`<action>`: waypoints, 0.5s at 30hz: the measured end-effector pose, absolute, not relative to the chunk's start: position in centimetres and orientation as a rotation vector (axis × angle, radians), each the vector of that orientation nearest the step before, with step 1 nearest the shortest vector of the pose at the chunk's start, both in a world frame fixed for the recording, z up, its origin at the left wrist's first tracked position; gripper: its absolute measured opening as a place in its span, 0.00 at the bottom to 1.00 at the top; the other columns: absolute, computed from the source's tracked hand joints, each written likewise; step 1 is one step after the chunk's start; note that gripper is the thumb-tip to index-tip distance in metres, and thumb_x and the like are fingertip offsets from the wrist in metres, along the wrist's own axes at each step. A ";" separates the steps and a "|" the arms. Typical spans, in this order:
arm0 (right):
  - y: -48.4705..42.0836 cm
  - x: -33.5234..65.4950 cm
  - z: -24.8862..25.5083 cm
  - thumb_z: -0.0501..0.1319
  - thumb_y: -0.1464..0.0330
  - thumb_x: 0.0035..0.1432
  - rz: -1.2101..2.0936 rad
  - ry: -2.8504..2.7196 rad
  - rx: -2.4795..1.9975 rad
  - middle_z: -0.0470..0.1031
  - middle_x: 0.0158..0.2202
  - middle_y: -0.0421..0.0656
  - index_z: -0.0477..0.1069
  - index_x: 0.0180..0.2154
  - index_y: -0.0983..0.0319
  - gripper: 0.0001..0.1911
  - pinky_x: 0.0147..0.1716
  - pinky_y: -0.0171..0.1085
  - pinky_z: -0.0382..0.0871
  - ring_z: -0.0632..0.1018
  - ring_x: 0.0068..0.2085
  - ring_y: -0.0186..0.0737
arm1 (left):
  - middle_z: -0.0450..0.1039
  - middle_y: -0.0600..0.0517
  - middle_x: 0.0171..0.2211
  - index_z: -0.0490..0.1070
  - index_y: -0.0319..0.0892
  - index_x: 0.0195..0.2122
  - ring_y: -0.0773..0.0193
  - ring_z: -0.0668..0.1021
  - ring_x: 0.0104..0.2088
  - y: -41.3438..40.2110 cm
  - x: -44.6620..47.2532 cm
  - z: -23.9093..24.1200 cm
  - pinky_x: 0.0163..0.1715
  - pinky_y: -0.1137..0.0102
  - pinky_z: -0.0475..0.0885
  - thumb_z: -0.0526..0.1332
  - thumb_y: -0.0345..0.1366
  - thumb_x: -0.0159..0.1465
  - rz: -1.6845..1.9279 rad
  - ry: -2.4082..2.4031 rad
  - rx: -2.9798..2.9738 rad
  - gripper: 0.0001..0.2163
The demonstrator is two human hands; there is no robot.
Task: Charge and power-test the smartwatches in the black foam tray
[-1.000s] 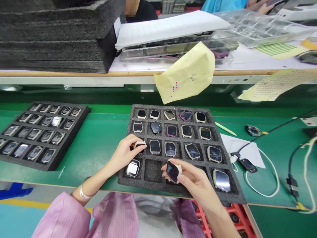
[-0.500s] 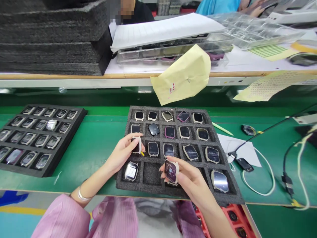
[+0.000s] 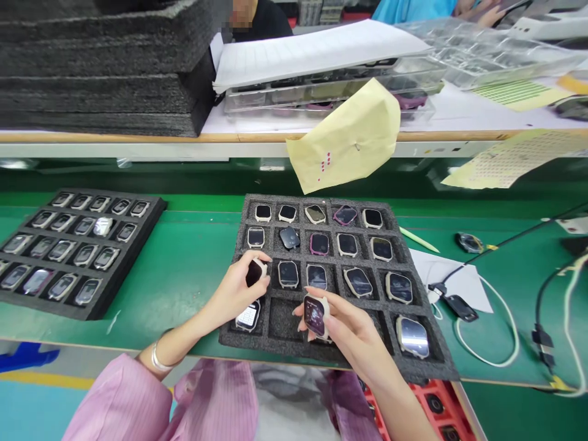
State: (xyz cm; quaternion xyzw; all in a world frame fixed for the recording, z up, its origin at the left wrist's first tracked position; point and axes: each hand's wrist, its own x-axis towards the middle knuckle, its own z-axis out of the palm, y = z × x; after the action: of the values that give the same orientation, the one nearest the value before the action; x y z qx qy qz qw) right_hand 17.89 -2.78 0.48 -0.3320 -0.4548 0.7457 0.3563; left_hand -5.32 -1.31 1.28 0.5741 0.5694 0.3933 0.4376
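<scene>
With each hand's grip pinched on a square watch body, the left hand [image 3: 234,291] on the dark-screened watch body [image 3: 254,272] and the right hand [image 3: 351,334] on the lit-screened watch body [image 3: 316,315], we risk dropping one onto the black foam tray [image 3: 281,315].

Black-faced smartwatch bodies [image 3: 288,273] with cream cases fill a charcoal foam tray [image 3: 239,239] on a green conveyor belt [image 3: 188,257]; pale yellow paper [image 3: 349,138] bears red dots; pink striped sleeves [image 3: 124,404].

I wear pink pinstriped sleeves [image 3: 114,404] pushed back from both bare forearms, a thin silver bangle [image 3: 157,360] on my left wrist, and long pale nails.
</scene>
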 end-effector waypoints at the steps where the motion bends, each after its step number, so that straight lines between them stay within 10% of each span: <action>1: -2.8 17.9 0.4 0.62 0.61 0.63 1.926 -1.181 -0.860 0.79 0.42 0.49 0.70 0.54 0.57 0.19 0.33 0.39 0.75 0.79 0.36 0.43 | 0.64 0.58 0.27 0.65 0.42 0.44 0.66 0.69 0.29 -1.4 -5.2 1.2 0.36 0.72 0.64 0.58 0.29 0.59 0.968 1.402 1.432 0.12; 15: -3.2 17.0 1.5 0.62 0.62 0.64 1.865 -1.141 -0.939 0.79 0.45 0.47 0.70 0.56 0.56 0.19 0.39 0.39 0.74 0.79 0.40 0.43 | 0.62 0.59 0.28 0.61 0.44 0.37 0.68 0.67 0.29 -1.4 -5.3 0.7 0.33 0.74 0.62 0.59 0.29 0.57 0.942 1.388 1.459 0.09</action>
State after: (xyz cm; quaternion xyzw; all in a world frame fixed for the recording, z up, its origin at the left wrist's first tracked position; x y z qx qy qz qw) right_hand 16.96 -3.23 1.51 -0.3664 -0.4452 0.7276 0.3716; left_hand -5.28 -1.38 0.70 0.5883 0.5597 0.3797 0.4434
